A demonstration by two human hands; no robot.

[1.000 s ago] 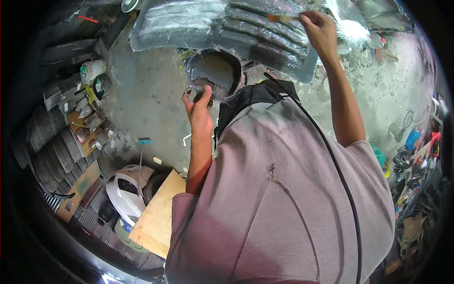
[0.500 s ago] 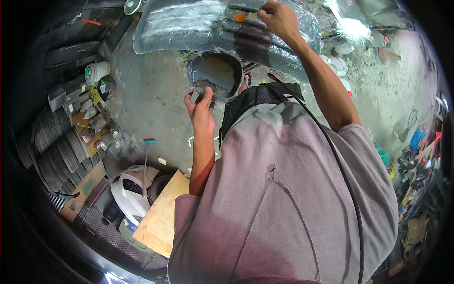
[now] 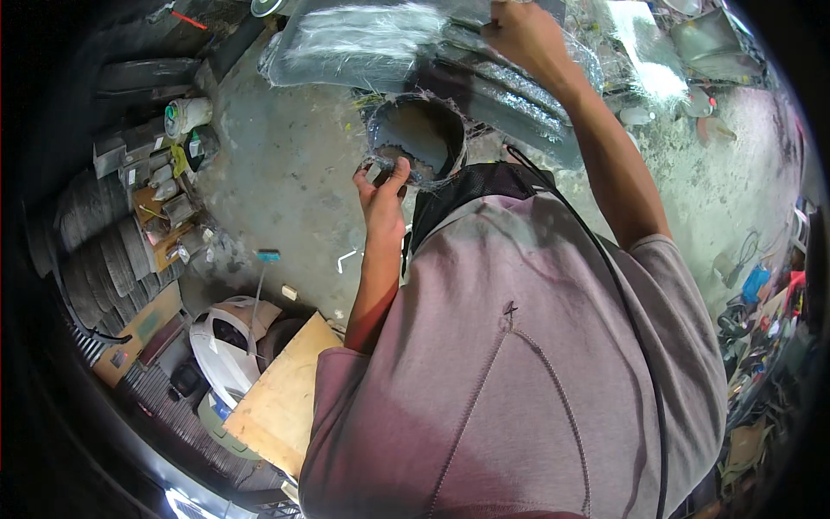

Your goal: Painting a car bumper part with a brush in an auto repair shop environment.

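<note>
My left hand [image 3: 382, 195] grips the crusted rim of a round dark pot [image 3: 415, 130] holding a dull grey liquid. My right hand [image 3: 523, 39] is closed high over a long dark moulded panel [image 3: 363, 65], gripping the brush seen in the earlier frames, now mostly hidden by the hand. The panel has pale, glossy fibre matting on its left part and dark raised ridges under the hand. A sheet of white fibrous material [image 3: 640, 52] lies just right of it.
A concrete floor [image 3: 268, 173] surrounds me, with stacked panels and containers [image 3: 121, 259] on the left. A plywood board [image 3: 272, 385] and white curved shell [image 3: 216, 350] sit lower left. Bottles [image 3: 635, 115] stand beyond my right arm; clutter [image 3: 752, 346] lines the right.
My right hand with the brush moved left across the panel, then up toward the top edge. The pot and my left hand sit slightly further right in the view.
</note>
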